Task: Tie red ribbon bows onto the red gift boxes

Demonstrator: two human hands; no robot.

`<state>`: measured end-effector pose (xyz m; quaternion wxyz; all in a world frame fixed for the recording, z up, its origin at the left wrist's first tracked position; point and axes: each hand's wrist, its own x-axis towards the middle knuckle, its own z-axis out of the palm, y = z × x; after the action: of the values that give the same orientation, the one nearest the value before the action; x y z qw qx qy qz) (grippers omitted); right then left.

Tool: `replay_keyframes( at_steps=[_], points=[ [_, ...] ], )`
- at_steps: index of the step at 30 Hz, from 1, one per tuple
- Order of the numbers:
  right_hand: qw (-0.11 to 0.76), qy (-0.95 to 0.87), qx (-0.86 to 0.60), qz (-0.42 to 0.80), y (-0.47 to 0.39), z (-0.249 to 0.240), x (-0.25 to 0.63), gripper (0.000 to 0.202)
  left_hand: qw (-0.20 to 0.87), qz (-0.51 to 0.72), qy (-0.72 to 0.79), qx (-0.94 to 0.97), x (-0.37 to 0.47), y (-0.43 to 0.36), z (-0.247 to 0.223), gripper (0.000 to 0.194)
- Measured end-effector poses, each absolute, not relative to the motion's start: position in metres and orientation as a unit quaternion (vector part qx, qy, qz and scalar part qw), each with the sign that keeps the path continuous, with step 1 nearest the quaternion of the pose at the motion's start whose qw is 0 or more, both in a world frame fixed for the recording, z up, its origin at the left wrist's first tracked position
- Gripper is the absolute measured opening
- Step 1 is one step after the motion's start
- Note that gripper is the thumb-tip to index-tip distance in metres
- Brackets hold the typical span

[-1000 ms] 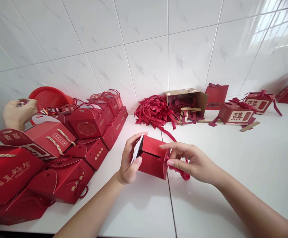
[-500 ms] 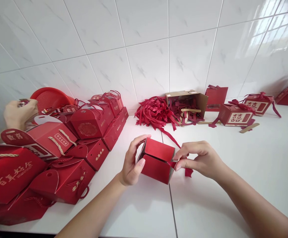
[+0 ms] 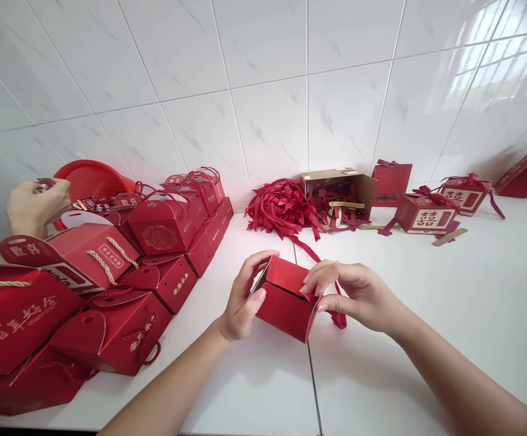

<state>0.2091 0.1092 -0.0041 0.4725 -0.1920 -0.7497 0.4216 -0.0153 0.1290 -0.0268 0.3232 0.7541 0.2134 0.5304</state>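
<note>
- From my end, I have the left hand (image 3: 244, 300) curled firmly round one end of a red box (image 3: 284, 309).
- My right hand (image 3: 357, 293) bends partly closed at its other end, by a ribbon (image 3: 339, 321); whether it grips, I cannot tell.
- The box is over the white table (image 3: 254, 393).
- Beyond: heaped ribbons (image 3: 279, 206), a carton (image 3: 364, 186).

Held box (image 3: 284, 310): plain red. From it, stacked boxes (image 3: 109, 333) at nine o'clock: red, some gold-lettered. Ribbon heap (image 3: 279, 209) at twelve: crimson. Tabletop (image 3: 254, 387) at six: white.
</note>
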Motion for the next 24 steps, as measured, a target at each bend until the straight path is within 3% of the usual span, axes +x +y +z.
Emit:
replay_keyframes(
  at_steps=[7,12,15,20,24],
  points=[
    [0.465,-0.688,-0.205,0.518,0.106,-0.009,0.205,0.013,0.337,0.522,0.214,0.754,-0.015,0.13,-0.027,0.045],
    [0.446,-0.667,-0.164,0.574,0.105,-0.006,0.206,0.038,0.327,0.532,0.213,0.751,-0.017,0.13,-0.025,0.044],
    [0.43,-0.676,-0.148,0.579,0.107,-0.006,0.207,0.032,0.314,0.537,0.214,0.753,-0.018,0.131,-0.024,0.043],
    [0.501,-0.655,-0.143,0.547,0.111,-0.006,0.215,0.021,0.305,0.553,0.245,0.735,-0.022,0.137,-0.028,0.044],
    [0.593,-0.633,-0.179,0.464,0.107,0.012,0.235,0.019,0.397,0.547,0.309,0.669,-0.022,0.142,-0.033,0.043]
  ],
)
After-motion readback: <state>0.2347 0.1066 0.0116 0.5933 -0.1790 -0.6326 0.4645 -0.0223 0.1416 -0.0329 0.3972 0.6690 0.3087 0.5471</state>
